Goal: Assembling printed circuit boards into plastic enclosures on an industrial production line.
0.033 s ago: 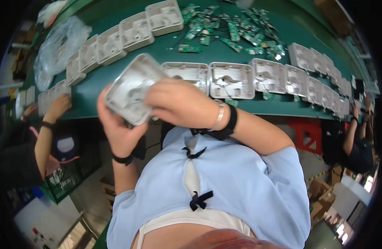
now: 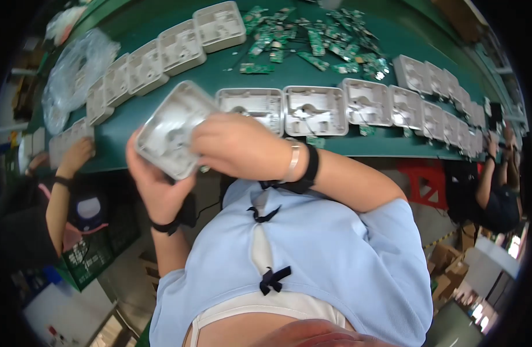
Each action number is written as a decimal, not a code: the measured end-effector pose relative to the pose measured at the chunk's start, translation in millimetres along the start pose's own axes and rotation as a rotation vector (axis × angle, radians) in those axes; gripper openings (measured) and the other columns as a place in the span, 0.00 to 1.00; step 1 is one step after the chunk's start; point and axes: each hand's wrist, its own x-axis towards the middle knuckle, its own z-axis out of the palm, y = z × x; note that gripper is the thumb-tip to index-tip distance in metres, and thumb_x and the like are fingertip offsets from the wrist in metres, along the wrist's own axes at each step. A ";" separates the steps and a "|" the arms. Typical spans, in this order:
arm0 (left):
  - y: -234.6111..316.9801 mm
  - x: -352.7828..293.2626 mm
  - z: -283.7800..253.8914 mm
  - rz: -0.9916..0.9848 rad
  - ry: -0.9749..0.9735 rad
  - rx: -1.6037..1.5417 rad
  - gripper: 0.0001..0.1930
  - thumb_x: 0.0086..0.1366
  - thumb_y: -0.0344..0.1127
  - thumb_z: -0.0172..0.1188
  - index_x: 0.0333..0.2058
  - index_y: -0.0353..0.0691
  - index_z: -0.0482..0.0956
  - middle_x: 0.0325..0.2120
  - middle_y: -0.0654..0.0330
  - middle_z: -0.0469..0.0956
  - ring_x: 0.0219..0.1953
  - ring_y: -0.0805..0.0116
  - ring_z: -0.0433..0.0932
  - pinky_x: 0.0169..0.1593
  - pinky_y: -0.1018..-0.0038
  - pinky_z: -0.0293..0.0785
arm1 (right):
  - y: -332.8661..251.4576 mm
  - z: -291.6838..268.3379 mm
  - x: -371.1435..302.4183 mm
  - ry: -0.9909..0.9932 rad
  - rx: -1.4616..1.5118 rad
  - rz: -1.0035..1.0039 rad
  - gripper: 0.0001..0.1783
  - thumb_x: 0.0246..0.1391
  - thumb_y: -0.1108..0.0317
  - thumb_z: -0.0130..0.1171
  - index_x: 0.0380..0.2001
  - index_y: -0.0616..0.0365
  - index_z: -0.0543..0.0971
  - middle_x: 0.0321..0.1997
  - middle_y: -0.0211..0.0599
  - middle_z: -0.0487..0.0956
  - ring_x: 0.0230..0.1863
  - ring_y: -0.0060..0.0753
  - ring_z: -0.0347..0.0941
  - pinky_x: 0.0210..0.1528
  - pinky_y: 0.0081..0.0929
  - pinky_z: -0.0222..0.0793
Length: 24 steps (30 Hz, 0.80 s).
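Observation:
My left hand (image 2: 156, 188) grips a square, open-topped white plastic housing (image 2: 162, 124) from below, its fingers around the near left side. The housing is tilted above the table's near edge, with its moulded inside facing up. My right hand (image 2: 237, 147) is curled over the housing's right side, fingertips bent in at its inner wall. Whatever those fingers pinch is hidden. A small greenish piece (image 2: 204, 169) shows just below them, too small to name. Right beside this hand, another white housing (image 2: 260, 101) lies on the green table (image 2: 219, 69).
Housings (image 2: 182, 46) line the far left, near a clear plastic bag (image 2: 81, 72). Loose green circuit boards (image 2: 315, 43) are heaped at the back. Rightward runs a row of housings (image 2: 367, 104), some with boards hanging from wires. Co-workers' hands (image 2: 78, 156) are at both table ends.
The whole view has shifted slightly. Both hands stay on the housing, and my right fingers have moved a little against its side.

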 end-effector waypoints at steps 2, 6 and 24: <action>-7.2 -6.4 -23.1 -0.016 0.002 -0.048 0.59 0.47 0.23 0.77 0.74 0.37 0.50 0.69 0.52 0.63 0.70 0.57 0.66 0.71 0.58 0.66 | -4.0 11.6 11.8 -0.122 -0.089 -0.045 0.05 0.52 0.67 0.66 0.32 0.53 0.83 0.37 0.34 0.80 0.43 0.44 0.78 0.45 0.41 0.77; -37.5 3.1 -69.0 -0.120 -0.134 -0.047 0.61 0.49 0.24 0.77 0.77 0.38 0.46 0.71 0.51 0.61 0.72 0.57 0.64 0.73 0.59 0.63 | -7.2 55.3 21.0 -0.218 -0.325 -0.135 0.06 0.49 0.66 0.64 0.28 0.55 0.84 0.35 0.34 0.81 0.43 0.40 0.79 0.42 0.38 0.79; -81.8 35.3 -84.6 -0.297 -0.356 0.518 0.36 0.62 0.21 0.67 0.70 0.34 0.69 0.50 0.55 0.79 0.36 0.76 0.76 0.40 0.75 0.75 | 5.8 100.7 22.5 -0.180 -0.507 0.117 0.09 0.45 0.68 0.65 0.29 0.61 0.86 0.35 0.41 0.82 0.45 0.44 0.79 0.38 0.37 0.80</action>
